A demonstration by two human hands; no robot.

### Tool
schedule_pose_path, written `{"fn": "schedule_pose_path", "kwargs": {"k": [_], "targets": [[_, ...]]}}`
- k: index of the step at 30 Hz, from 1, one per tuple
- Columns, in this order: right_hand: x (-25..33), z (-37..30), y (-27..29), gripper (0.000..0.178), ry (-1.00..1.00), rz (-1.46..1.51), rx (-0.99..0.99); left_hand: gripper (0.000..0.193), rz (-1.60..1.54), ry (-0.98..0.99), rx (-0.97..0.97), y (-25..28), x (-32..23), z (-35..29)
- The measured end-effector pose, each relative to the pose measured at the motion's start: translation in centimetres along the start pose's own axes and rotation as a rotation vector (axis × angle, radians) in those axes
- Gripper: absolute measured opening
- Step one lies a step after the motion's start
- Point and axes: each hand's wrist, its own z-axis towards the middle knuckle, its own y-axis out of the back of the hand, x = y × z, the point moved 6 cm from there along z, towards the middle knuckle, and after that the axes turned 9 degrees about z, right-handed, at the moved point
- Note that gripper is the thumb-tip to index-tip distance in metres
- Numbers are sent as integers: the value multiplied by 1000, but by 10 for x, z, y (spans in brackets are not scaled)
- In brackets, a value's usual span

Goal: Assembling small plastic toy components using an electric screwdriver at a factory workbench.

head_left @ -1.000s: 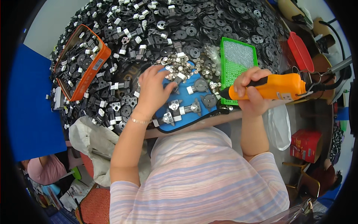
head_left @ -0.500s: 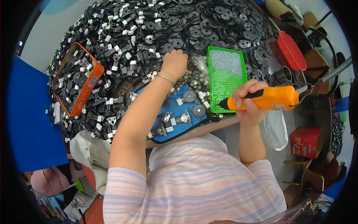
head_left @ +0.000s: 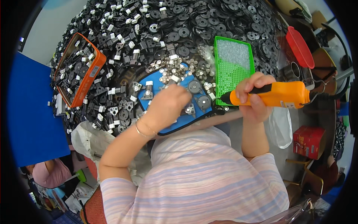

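My right hand (head_left: 255, 95) is closed round an orange electric screwdriver (head_left: 289, 94), its black nose pointing left over the near end of a green perforated tray (head_left: 225, 76). Small silver screws (head_left: 234, 54) fill the tray's far part. Over a blue mat (head_left: 179, 126), my left hand (head_left: 169, 104) is curled with fingers pressed together; its fingertips and anything in them are hidden. Round it on the mat lie black parts with white ends (head_left: 148, 89) and two black discs (head_left: 194, 86). Small round metal pieces (head_left: 173, 69) are heaped at the mat's far edge.
Heaps of black white-ended parts (head_left: 115, 41) and black discs (head_left: 223, 18) cover the table's far side. An orange-rimmed box (head_left: 97, 61) of parts stands at left. Right lie a red basin (head_left: 300, 46) and a metal cup (head_left: 292, 70). A red carton (head_left: 308, 142) stands lower right.
My left hand has drawn back from the heap's edge to over the mat, uncovering the small metal pieces. My right hand still holds the screwdriver near the tray. The whole view has shifted slightly.
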Motion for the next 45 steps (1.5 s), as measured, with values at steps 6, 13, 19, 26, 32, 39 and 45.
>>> {"fn": "schedule_pose_path", "kwargs": {"k": [6, 13, 19, 26, 32, 39, 45], "targets": [[-6, 0, -12, 27, -11, 23, 53, 25, 63, 35, -32, -24, -25, -34], [-5, -8, -12, 26, -11, 15, 48, 38, -31, 95, -43, -20, -25, -41], [-2, -10, -13, 27, 16, 38, 11, 51, -130, 234, 36, -13, -6, -32], [-7, -10, -17, 27, -46, 6, 25, 43, -139, 311, 53, -19, -2, -28], [-17, -7, -26, 31, -31, 60, -16, 41, -92, 361, 50, -24, -8, -30], [-41, -6, -41, 27, -69, -15, 67, 39, -68, 366, 39, -26, -9, -30], [-60, -7, -51, 29, -101, -160, 114, 39, -66, 378, 41, -27, -6, -31]]}}
